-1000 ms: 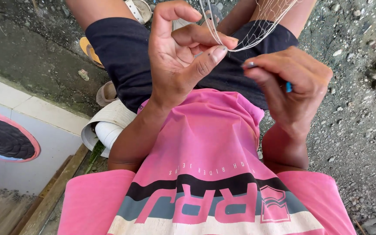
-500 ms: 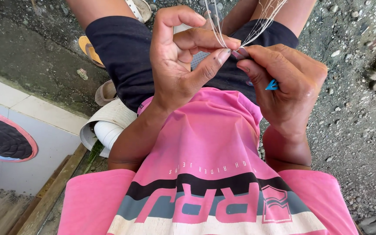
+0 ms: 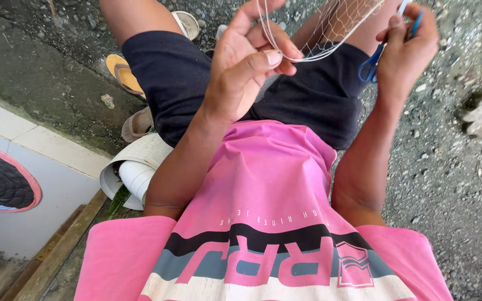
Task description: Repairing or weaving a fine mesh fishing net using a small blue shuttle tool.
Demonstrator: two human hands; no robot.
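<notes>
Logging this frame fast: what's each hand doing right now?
Left hand: closed, pinching thin net strands between thumb and fingers.
Right hand: closed around blue-handled scissors.

I cannot see the top of the fishing net (image 3: 330, 33); the edge cuts it, and also the blue scissors' (image 3: 370, 66) blades.

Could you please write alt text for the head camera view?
The left hand pinches thin net strands while the right hand holds blue scissors beside them, above a lap in dark shorts and gravel ground.
</notes>
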